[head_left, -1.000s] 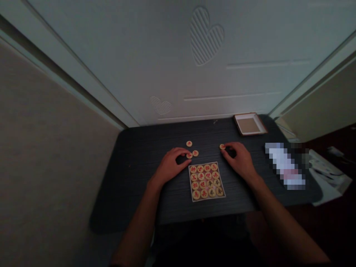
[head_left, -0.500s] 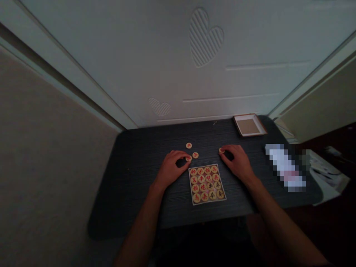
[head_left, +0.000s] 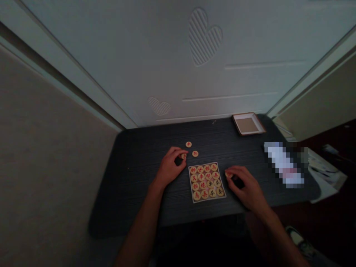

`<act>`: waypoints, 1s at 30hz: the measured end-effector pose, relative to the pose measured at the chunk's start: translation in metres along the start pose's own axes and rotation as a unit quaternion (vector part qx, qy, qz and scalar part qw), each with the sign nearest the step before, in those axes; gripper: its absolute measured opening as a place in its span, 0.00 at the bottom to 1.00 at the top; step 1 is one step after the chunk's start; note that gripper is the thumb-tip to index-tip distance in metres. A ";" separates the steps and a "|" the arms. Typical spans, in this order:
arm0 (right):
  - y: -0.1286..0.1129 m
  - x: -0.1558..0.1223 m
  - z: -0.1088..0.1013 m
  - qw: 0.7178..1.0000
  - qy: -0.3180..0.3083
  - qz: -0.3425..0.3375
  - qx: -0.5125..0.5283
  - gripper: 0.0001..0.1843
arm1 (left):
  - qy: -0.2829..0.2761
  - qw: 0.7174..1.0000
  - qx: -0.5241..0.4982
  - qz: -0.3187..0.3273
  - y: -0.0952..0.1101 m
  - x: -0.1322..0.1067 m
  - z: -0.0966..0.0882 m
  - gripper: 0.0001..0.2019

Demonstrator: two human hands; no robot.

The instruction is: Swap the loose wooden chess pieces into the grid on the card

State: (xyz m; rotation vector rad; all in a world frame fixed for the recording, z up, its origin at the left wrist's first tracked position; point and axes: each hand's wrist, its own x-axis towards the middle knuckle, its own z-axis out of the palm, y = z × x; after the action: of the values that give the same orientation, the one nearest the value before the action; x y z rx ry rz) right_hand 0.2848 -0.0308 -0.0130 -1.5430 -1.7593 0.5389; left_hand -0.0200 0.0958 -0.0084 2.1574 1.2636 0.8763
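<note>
A small square tray [head_left: 193,201] of round pale chess pieces with red and black characters lies in the middle of a dark table [head_left: 133,193]. My left hand [head_left: 169,167] rests just left of and behind the tray, fingers pinched on one round piece [head_left: 184,156]. Two loose pieces, one [head_left: 188,144] and another [head_left: 195,153], lie beside those fingers. My right hand [head_left: 246,187] sits at the tray's right edge, its fingertips closed on another piece [head_left: 228,174].
An open shallow box [head_left: 248,124] stands at the table's back right corner. A blurred-out object [head_left: 285,165] lies near the right edge, with papers [head_left: 324,172] beyond it. A white panel with heart reliefs [head_left: 205,35] rises directly behind the table.
My right hand has carried its piece from behind the tray toward me, to the tray's right edge. My left hand has lifted its piece slightly and drawn it a little left.
</note>
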 end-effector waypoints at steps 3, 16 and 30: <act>-0.002 -0.014 0.000 1.000 0.010 0.021 0.006 0.12 | -0.005 1.000 -0.009 0.002 -0.001 0.000 0.001 0.12; -0.023 -0.010 -0.003 0.989 -0.041 0.065 0.127 0.10 | 0.020 0.999 -0.014 -0.025 -0.009 -0.001 0.005 0.07; -0.039 -0.011 0.005 0.987 -0.058 0.102 0.112 0.13 | 0.013 0.999 -0.015 -0.034 -0.006 0.001 0.004 0.07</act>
State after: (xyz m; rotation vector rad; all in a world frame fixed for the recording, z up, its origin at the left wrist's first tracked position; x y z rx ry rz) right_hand 0.2555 -0.0483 0.0090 -1.5654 -1.5713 0.9131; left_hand -0.0205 0.0989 -0.0154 2.0739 1.3211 0.8912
